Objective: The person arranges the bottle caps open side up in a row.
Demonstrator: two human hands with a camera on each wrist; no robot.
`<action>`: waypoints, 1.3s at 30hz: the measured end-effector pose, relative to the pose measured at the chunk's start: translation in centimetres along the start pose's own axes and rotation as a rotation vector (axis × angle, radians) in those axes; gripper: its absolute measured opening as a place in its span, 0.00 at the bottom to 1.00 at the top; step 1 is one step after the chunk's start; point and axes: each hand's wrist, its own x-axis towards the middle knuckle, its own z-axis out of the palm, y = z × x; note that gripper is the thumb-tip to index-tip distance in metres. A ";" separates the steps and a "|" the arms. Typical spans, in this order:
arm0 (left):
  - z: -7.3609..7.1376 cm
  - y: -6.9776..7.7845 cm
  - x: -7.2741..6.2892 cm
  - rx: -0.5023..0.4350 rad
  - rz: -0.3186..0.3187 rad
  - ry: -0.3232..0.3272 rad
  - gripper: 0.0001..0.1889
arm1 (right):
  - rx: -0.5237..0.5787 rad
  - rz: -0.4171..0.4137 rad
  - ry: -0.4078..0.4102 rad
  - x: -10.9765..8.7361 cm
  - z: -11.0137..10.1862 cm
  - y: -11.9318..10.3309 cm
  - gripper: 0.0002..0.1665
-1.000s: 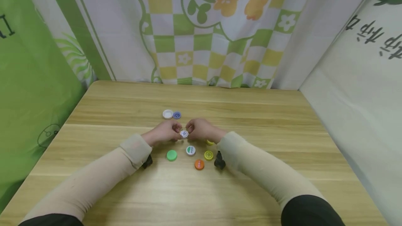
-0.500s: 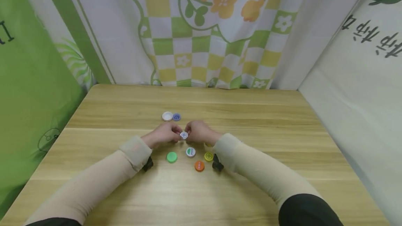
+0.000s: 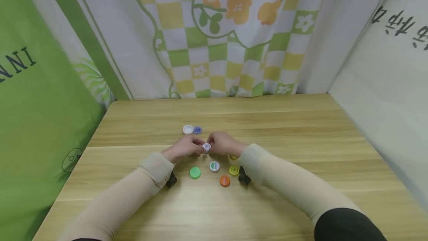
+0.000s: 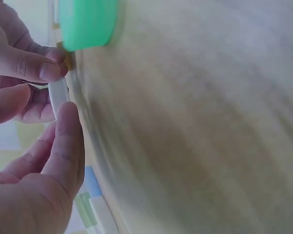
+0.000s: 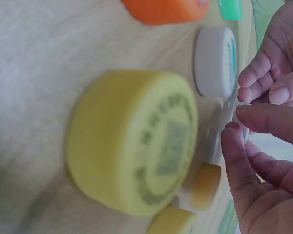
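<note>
Two hands (image 3: 183,148) (image 3: 224,144), partly curled, holding one white cap (image 3: 206,147)

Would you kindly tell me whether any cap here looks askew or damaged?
Nothing stands out: the small white cap is held between the left hand and right hand, the green cap and orange cap lie flat on the table, and no damage shows.

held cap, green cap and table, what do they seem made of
Held cap: probably plastic, white and smooth-edged in the left wrist view; blur hides finer texture.
Green cap: likely plastic, from its even colour and smooth wall in that view.
Table: wood or wood-look laminate with a soft sheen, judging by the tan grain streaks; the look leaves which open.
</note>
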 end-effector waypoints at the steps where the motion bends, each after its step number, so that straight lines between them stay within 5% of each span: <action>1: 0.1 0.0 0.1 -0.011 0.009 -0.008 0.16 | -0.010 0.003 0.000 -0.1 -0.2 0.1 0.08; 6: -0.2 0.4 0.1 -0.047 0.022 -0.014 0.16 | 0.067 0.025 -0.018 -0.3 -0.9 0.0 0.11; 24: -1.8 1.7 0.6 -0.211 -0.020 0.084 0.18 | 0.603 0.101 0.033 0.7 -2.4 0.0 0.15; 39: -1.1 1.8 2.4 -0.325 -0.019 0.164 0.17 | 0.742 0.140 0.092 1.3 -2.9 0.7 0.15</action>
